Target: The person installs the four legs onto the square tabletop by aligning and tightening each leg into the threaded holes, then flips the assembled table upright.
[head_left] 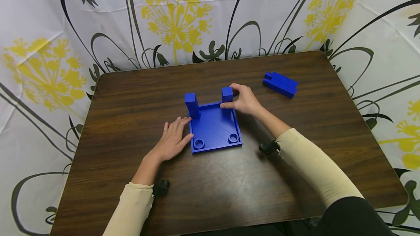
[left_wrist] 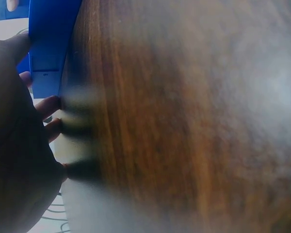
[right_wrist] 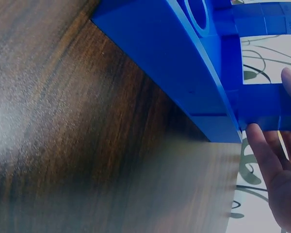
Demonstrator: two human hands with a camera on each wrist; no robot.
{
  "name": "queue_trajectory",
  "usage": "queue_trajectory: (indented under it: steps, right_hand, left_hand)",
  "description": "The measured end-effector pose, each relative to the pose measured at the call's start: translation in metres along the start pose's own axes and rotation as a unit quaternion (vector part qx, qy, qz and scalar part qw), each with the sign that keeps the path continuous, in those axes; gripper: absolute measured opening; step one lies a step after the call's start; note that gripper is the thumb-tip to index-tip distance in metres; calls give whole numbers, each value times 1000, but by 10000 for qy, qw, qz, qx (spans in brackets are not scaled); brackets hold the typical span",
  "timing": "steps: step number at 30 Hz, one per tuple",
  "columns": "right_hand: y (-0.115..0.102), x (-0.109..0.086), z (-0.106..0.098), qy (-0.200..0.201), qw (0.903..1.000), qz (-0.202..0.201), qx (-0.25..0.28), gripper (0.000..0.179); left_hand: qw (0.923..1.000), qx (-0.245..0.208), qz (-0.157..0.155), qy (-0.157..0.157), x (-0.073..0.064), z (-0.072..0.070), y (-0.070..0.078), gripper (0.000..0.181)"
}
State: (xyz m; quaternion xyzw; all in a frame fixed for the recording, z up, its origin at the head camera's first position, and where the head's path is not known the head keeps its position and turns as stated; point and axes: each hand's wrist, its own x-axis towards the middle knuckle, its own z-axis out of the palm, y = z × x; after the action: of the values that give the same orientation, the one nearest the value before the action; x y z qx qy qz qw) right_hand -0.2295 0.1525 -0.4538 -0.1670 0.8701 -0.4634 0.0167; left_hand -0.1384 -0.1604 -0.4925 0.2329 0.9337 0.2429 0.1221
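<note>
A square blue tray-like base [head_left: 213, 128] with a raised rim lies on the table. Round sockets show at its two near corners. Blue block-shaped legs stand upright at the far corners, one on the left [head_left: 192, 104] and one on the right [head_left: 227, 94]. My right hand [head_left: 245, 100] grips the right leg, thumb on one side and fingers on the other; the right wrist view shows this leg [right_wrist: 259, 104] meeting the base corner. With fingers extended, my left hand [head_left: 172, 139] rests against the base's left edge, its thumb touching the rim.
Blue legs [head_left: 280, 84] lie side by side on the brown wooden table [head_left: 131, 97], to the far right of the base. A white cloth with a yellow and grey flower print [head_left: 210, 17] hangs behind the table and along its sides.
</note>
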Motion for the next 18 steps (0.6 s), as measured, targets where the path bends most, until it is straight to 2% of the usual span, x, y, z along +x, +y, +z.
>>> queue_trajectory:
  steps: [10,18]
  right_hand:
    - [-4,-2,5,346,9984,367,-259,44]
    - [-4,-2,5,307,9983,419,-280,46]
  left_hand:
    - [10000,-16,-23,-23,1,1,0,64]
    - [10000,-26,13,-9,1,1,-1,64]
